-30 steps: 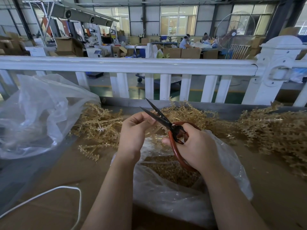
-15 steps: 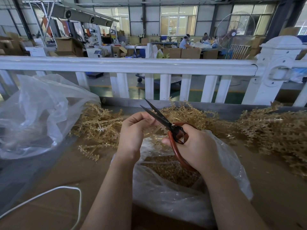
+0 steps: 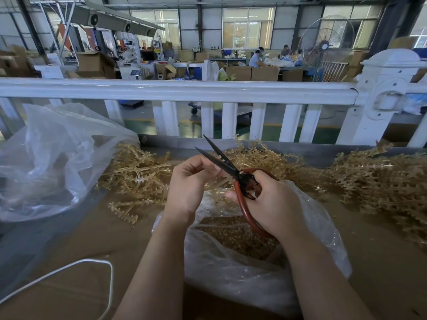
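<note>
Just below scissors (image 3: 227, 164), clear bag (image 3: 231, 273) of tan bits (image 3: 235, 234).

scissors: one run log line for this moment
right hand: grips red-handled scissors, blades open | left hand: pinches tan plastic sprue near blades | below: clear bag holding cut pieces

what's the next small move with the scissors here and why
Probably close the scissors on the tan plastic strip: the right hand has the blades apart, the left hand pinches the strip right beside them, and the open clear bag lies beneath to catch the cut piece.
</note>
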Available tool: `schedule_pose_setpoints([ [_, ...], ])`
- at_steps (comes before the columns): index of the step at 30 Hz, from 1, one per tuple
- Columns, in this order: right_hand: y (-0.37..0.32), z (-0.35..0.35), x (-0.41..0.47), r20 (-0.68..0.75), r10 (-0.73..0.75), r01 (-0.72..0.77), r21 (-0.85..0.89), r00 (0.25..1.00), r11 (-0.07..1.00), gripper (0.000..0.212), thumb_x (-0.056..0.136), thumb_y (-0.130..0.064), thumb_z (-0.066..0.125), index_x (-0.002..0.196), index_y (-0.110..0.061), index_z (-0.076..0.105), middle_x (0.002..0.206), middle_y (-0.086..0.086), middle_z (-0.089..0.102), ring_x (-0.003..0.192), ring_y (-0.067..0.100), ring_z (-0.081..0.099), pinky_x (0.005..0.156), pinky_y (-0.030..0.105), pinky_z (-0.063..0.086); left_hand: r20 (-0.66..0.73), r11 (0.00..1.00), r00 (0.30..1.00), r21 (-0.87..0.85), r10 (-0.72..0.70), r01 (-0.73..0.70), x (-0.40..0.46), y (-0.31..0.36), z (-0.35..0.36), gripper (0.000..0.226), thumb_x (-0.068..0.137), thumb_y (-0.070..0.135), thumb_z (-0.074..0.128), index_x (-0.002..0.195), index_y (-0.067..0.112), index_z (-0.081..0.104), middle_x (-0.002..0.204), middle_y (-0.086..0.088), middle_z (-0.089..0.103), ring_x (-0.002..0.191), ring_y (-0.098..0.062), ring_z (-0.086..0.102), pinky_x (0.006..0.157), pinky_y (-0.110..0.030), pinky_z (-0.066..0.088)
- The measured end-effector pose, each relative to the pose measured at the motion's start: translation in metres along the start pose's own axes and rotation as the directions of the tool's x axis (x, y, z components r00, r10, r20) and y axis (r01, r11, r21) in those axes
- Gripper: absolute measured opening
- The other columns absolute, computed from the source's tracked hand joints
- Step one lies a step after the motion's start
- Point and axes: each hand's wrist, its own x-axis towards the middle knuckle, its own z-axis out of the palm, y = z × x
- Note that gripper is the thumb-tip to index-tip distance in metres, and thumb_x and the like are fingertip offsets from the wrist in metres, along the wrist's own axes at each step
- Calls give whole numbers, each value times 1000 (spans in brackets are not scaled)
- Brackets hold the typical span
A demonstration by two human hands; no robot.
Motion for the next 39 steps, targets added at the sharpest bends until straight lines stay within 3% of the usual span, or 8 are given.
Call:
schedule_pose_setpoints([
  [11, 4, 3, 1, 0, -5, 5, 18, 1000, 1000, 72, 65, -93, 37, 85, -29, 62, 64, -19, 60, 59, -4, 57, 51, 11, 41, 23, 998, 999, -49, -49, 50, -1, 2, 1, 25, 90, 1, 61, 70, 14, 69, 77, -8, 69, 76, -15, 63, 73, -15, 51],
  [14, 5, 4, 1, 10, 13, -13, -4, 1000, 1000, 75, 63, -95, 35, 82, -28, 61, 62, -16, 60, 57, -3, 57, 49, 11, 38, 5, 1000, 1000, 3, -28, 28, -2, 1, 2, 13, 93, -1, 59, 85, 3, 69, 76, -3, 71, 72, -8, 65, 69, -13, 50],
  [17, 6, 5, 2, 22, 30, -30, -5, 999, 1000, 74, 62, -96, 36, 82, -29, 61, 63, -16, 62, 58, -2, 57, 50, 13, 40, -12, 998, 1000, 59, 28, -27, -1, 0, 2, 11, 94, -2, 59, 95, 4, 68, 79, -7, 73, 77, -13, 69, 72, -16, 52],
  [23, 7, 6, 2, 33, 48, -48, 3, 998, 999, 77, 60, -97, 35, 81, -28, 61, 63, -15, 63, 58, -1, 58, 51, 16, 43, -41, 982, 995, 174, 87, -78, -1, -3, 3, 17, 95, -1, 58, 83, 5, 69, 72, 2, 72, 74, -8, 69, 70, -15, 51],
  [31, 7, 6, 1, 20, 28, -29, 14, 999, 999, 82, 61, -97, 34, 86, -27, 67, 68, -16, 66, 62, -2, 60, 55, 15, 48, -63, 990, 997, 130, 54, -46, 1, -5, 0, 16, 95, 3, 60, 83, 0, 70, 79, -10, 72, 77, -14, 67, 73, -17, 52],
  [39, 4, 2, -1, -1, 1, -1, -16, 1000, 1000, 79, 64, -96, 34, 91, -30, 67, 69, -24, 60, 58, -10, 52, 52, 8, 36, -59, 990, 997, 138, 46, -38, 1, -4, -1, 15, 94, 0, 60, 84, 1, 70, 79, -6, 72, 78, -12, 66, 75, -17, 52],
])
